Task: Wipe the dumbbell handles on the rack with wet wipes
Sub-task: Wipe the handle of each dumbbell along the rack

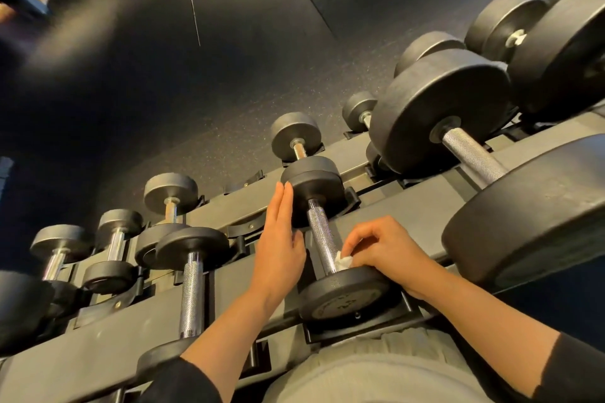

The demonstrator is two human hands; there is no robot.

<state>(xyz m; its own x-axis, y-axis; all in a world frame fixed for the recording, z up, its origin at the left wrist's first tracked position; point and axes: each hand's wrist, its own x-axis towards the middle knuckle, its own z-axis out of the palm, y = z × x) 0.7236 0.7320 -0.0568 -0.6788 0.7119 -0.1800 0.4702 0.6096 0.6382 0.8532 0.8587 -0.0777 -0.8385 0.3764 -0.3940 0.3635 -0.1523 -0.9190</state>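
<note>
A small black dumbbell with a knurled steel handle [320, 232] lies across the grey rack [419, 203] in the middle of the view. My right hand [383, 249] pinches a crumpled white wet wipe [343, 261] against the near end of that handle, just above the near weight head [347, 296]. My left hand [280, 239] lies flat with straight fingers against the left side of the far weight head [316, 196]. Most of the wipe is hidden under my fingers.
More dumbbells sit along the rack: one with a knurled handle [191, 291] to the left, smaller ones [55, 258] beyond it, and a much larger one [474, 154] to the right. A lower tier holds others [296, 137]. Dark rubber floor [196, 75] lies beyond.
</note>
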